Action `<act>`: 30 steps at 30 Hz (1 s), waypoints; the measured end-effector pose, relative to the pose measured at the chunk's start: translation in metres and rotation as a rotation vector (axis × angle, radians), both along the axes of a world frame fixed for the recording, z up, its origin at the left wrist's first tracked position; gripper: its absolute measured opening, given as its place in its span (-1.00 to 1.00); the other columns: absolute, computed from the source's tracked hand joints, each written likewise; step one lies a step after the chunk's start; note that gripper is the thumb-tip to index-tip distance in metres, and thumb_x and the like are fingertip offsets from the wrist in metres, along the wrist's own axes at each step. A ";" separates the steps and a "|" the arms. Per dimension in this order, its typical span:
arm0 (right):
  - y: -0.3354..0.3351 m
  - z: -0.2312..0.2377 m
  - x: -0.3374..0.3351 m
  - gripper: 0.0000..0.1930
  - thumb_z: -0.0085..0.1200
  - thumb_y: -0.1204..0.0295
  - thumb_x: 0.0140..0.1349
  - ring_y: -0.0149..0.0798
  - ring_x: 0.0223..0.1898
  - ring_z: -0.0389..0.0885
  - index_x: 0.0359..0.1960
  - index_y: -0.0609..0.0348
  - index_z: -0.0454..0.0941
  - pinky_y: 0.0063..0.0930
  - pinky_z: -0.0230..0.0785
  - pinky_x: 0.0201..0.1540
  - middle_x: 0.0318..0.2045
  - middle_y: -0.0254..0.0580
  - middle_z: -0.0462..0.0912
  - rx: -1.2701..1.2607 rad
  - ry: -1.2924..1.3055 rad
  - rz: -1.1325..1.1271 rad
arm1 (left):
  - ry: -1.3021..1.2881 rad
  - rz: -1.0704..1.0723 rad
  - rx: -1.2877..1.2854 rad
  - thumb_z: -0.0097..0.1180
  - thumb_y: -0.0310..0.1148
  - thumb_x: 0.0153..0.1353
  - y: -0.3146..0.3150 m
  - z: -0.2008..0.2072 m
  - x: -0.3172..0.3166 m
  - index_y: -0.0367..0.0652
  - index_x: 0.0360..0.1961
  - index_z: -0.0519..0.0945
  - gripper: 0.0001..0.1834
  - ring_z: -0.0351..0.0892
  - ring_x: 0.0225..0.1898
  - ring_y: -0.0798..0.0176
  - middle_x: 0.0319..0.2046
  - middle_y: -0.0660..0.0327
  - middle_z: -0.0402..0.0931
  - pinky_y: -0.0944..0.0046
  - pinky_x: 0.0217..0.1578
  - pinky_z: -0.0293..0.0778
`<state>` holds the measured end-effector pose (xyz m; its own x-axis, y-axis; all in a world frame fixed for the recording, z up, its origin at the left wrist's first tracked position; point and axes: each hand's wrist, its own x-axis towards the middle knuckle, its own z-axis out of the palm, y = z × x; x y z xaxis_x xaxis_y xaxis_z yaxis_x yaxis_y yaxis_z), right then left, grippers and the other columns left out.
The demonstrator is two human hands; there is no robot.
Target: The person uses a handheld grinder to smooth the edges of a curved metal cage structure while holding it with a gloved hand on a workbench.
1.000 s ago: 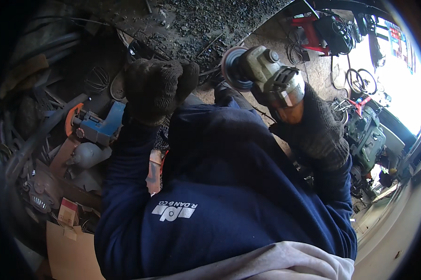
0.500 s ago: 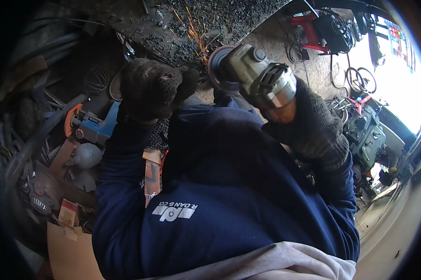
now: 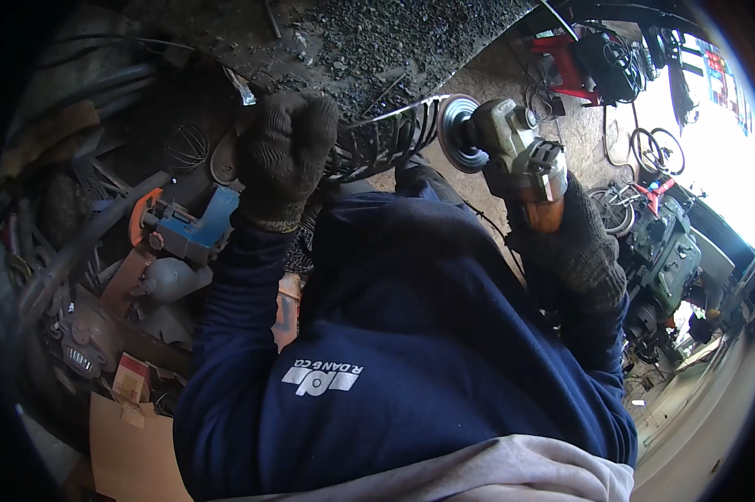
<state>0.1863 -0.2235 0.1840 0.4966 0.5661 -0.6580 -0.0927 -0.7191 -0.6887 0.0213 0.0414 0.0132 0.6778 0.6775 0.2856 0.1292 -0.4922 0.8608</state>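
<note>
Head view: knit-gloved right hand (image 3: pixel 582 243) wraps a disc grinder (image 3: pixel 516 159); left hand (image 3: pixel 285 159) clenches a curved, slotted piece (image 3: pixel 377 142).

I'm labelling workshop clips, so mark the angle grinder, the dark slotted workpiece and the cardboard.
Angle grinder (image 3: pixel 513 152), head view: metal housing.
Dark slotted workpiece (image 3: pixel 386 140), head view: slotted side.
Cardboard (image 3: pixel 135 452), head view: broad brown face.

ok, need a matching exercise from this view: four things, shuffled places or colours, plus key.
Things:
1. Grinder
2. Slatted part
3. Cardboard
4. Clamp-like tool

Descriptions:
A. Blue and orange
B. Between left hand and grinding disc
C. In the right hand
D. Tan, lower left

Pairs: 1-C, 2-B, 3-D, 4-A
</note>
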 end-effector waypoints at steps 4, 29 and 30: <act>0.000 0.003 -0.009 -0.14 0.44 0.58 -0.05 -0.20 0.24 0.49 0.36 0.19 0.28 -0.25 0.39 0.27 0.19 -0.10 0.52 0.055 0.003 -0.050 | 0.074 -0.066 -0.110 0.33 -0.21 0.27 0.007 0.002 0.003 -0.15 -0.35 0.63 -0.77 0.59 -0.46 0.16 -0.48 0.16 0.60 0.17 -0.41 0.48; -0.005 -0.010 -0.016 -0.15 0.39 0.56 -0.12 -0.18 0.06 0.60 0.33 0.22 0.33 -0.26 0.52 0.08 0.12 -0.08 0.57 0.082 0.106 -0.207 | -0.112 -0.003 -0.695 0.20 -0.15 0.40 0.040 -0.028 -0.042 -0.19 -0.19 0.53 -0.70 0.59 -0.20 0.34 -0.26 0.24 0.60 0.30 -0.12 0.51; -0.005 -0.011 -0.020 -0.15 0.38 0.56 -0.13 -0.18 0.04 0.61 0.33 0.22 0.33 -0.26 0.53 0.05 0.11 -0.07 0.57 0.089 0.104 -0.250 | -0.057 0.018 -0.623 0.17 -0.16 0.42 0.043 -0.020 -0.042 -0.19 -0.17 0.54 -0.71 0.59 -0.20 0.35 -0.25 0.24 0.61 0.31 -0.11 0.52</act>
<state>0.1665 -0.2288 0.1730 0.5606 0.4924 -0.6658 -0.3330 -0.6021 -0.7256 -0.0209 0.0846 -0.0072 0.6600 0.7397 -0.1311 0.0783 0.1059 0.9913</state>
